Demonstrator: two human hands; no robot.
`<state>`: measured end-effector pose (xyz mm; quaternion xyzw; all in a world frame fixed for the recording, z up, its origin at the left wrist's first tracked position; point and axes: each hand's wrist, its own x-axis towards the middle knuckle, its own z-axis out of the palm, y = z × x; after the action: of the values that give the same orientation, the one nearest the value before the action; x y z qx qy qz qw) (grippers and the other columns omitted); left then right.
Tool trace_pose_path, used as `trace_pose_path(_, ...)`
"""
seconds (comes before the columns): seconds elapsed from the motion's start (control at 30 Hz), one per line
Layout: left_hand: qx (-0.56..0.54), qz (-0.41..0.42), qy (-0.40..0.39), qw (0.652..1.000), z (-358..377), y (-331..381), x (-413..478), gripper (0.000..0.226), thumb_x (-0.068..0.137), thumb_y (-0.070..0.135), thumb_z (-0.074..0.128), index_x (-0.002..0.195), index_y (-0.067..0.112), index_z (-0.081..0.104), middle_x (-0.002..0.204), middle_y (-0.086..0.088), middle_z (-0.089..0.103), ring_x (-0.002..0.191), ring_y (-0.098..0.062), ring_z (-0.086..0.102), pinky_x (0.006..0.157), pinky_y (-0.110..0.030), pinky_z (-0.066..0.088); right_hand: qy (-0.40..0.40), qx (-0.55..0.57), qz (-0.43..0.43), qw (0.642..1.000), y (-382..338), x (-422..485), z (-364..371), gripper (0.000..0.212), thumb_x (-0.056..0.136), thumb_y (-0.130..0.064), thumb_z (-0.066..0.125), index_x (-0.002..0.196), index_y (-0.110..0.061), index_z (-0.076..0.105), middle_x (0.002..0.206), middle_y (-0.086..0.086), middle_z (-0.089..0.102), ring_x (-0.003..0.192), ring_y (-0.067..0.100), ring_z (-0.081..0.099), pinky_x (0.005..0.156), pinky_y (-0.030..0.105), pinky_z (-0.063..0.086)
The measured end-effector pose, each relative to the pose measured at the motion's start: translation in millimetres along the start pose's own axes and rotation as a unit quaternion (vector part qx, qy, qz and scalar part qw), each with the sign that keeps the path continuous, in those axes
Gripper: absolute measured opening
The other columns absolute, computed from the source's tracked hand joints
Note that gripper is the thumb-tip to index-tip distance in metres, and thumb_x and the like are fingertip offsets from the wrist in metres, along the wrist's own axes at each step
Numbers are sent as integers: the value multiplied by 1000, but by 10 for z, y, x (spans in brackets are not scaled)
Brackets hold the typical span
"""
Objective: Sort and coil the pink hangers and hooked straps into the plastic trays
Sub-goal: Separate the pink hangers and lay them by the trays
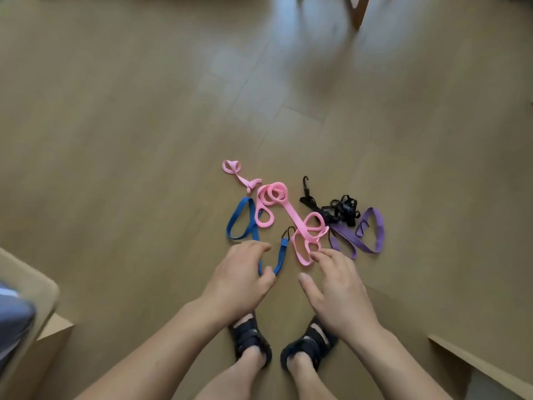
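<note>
Soft daylight, med-bright, from far side of room. Pale bluish sheen on floor (144,125) at top centre, washed out w/ glare, plank grain lost there. No hard shadows; just a blurry dark smear below chair leg (359,10) at top. Sharpest mid-frame: pink hangers (277,203) & blue strap (242,217), edges readable. Left hand (239,272) & right hand (337,295) a bit soft, fingers (323,259) slightly smeared, prob. motion blur. Heavy blur lower left on grey-blue shape (14,319). Wide-angle bend twd edges, plank seams curved. Corners dimmer, esp. top left. Low fine detail overall, mushy texture.
</note>
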<state>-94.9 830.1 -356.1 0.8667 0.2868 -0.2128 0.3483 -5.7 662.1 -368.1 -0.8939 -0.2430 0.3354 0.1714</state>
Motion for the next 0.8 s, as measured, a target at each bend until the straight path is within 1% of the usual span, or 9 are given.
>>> trace_pose_path(0.1,2,-24,-21,999,646,-343,731,49,96,33,48,144,26,42,147,12,44,139,-7,31,109,-24,29,-20,-40,22,999,555,812,601,48,94,-44,53,135,-20,50,135,-2,47,128,18,37,105,36,36)
trace_pose_path(0.3,2,-30,-60,998,1810,-917,1933,47,95,30,47,142,24,45,144,9,46,134,-13,37,105,-31,37,-36,-129,37,990,1446,2144,1692,39,92,-36,49,125,-14,53,119,6,54,110,29,48,86,41,42)
trace_pose_path(0.4,-5,-36,-62,997,2284,-1162,2342,47,95,30,47,141,25,45,143,8,48,134,-14,40,103,-32,38,-33,-182,49,982,1732,2575,2128,35,91,-35,45,116,-14,56,109,6,60,104,30,52,96,45,35)
trace_pose_path(0.47,-22,-61,-58,996,2545,-1271,2536,44,95,31,48,138,23,48,137,5,53,128,-16,46,98,-32,40,-31,-187,64,980,1850,2729,2304,24,90,-35,45,102,-18,56,94,4,63,96,30,55,103,48,28)
trace_pose_path(0.57,-35,-102,-54,993,2884,-1300,2756,19,92,33,51,103,18,58,102,0,62,96,-24,58,73,-33,47,-11,-184,51,982,1967,2838,2442,11,87,-28,42,85,-21,50,70,3,61,78,29,59,112,50,20)
trace_pose_path(0.63,-10,-103,-67,992,3097,-1263,2877,21,91,37,53,81,20,45,80,2,55,76,-25,55,56,-31,38,27,-175,41,983,2033,2834,2448,18,82,-26,38,86,-15,53,65,5,62,66,29,48,112,46,20)
trace_pose_path(0.67,1,-96,-82,992,3194,-1254,2927,24,91,39,53,82,19,43,79,1,55,74,-25,55,55,-30,37,52,-162,32,985,2053,2819,2435,22,79,-25,39,87,-11,55,63,7,62,63,28,42,109,44,21)
trace_pose_path(0.73,23,-89,-103,990,3339,-1244,3038,20,92,36,53,100,18,50,89,-3,63,82,-28,62,62,-30,42,78,-103,23,991,2061,2778,2357,25,76,-21,44,90,-5,57,57,6,55,65,28,38,101,41,28)
trace_pose_path(0.8,20,-119,-95,988,3382,-1252,3127,19,92,23,50,107,12,57,99,-10,68,93,-33,65,67,-31,43,49,-20,41,998,2034,2735,2239,22,78,-17,50,96,-6,56,63,1,46,76,31,44,86,38,37)
